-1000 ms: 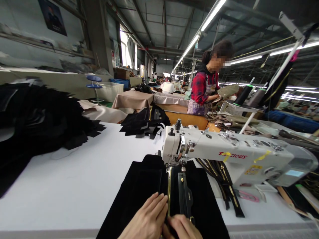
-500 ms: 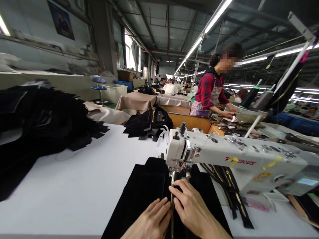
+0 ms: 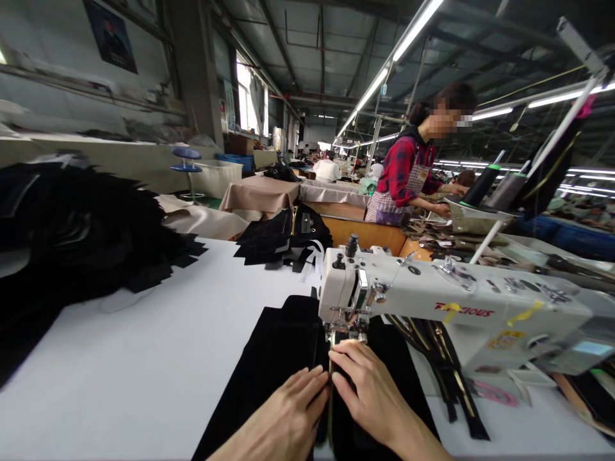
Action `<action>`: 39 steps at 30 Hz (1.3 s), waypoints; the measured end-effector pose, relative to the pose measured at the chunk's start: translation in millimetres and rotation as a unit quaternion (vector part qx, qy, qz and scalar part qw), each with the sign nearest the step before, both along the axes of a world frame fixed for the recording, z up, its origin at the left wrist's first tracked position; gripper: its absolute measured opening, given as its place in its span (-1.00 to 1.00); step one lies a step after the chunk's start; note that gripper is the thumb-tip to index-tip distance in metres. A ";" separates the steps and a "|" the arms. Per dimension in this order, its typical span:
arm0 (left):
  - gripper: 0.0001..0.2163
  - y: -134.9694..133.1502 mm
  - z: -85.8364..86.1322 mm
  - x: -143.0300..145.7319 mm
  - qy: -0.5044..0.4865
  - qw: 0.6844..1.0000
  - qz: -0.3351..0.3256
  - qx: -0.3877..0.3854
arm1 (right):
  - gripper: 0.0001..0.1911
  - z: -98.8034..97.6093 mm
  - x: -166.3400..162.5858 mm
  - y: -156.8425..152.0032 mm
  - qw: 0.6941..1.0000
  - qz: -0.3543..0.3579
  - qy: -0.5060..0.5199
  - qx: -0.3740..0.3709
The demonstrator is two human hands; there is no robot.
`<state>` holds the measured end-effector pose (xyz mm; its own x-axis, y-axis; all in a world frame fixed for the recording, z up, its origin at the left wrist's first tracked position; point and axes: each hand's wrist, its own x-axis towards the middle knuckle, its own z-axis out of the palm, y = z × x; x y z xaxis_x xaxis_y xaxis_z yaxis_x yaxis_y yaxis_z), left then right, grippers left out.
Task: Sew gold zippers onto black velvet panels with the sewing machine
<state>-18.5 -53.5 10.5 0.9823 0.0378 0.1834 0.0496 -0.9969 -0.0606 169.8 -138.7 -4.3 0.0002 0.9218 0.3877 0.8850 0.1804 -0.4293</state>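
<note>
Both hands, left hand (image 3: 288, 410) and right hand (image 3: 369, 394), press flat, grip open and holding nothing, on the black velvet fabric panel (image 3: 283, 358) at lower centre, and the right fingertips (image 3: 343, 353) risk being caught under the white sewing machine (image 3: 446, 307)'s needle.

Matt black velvety cloth (image 3: 283, 358) lies on a smooth, white, matt counter (image 3: 158, 358). The sewing machine (image 3: 451, 314) wears glossy white enamel, with bright metal parts at its needle head. A thin brass-coloured metal strip (image 3: 330, 384) runs along the cloth. More black cloth pieces (image 3: 72, 224) sit heaped, dull and soft-looking, at the counter's far side.
</note>
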 end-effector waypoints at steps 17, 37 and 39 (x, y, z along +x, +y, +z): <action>-0.59 11.8 1.2 3.7 -0.076 0.993 -0.003 -0.092 | -0.60 -3.1 1.8 -4.5 0.999 0.006 -0.035 0.014; -0.65 37.6 -13.1 22.8 -0.077 0.993 -0.005 -0.092 | -0.62 -8.7 18.1 12.6 0.999 0.011 -0.024 0.026; -0.66 37.4 -14.9 22.4 -0.075 0.993 -0.006 -0.096 | -0.66 -7.7 17.2 10.6 0.999 0.023 -0.023 0.037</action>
<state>3.9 -16.1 -4.3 0.9450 0.0747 0.3184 0.0321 -0.9900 0.1371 187.1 -128.0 -12.0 -0.0600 0.8893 0.4533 0.8934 0.2504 -0.3731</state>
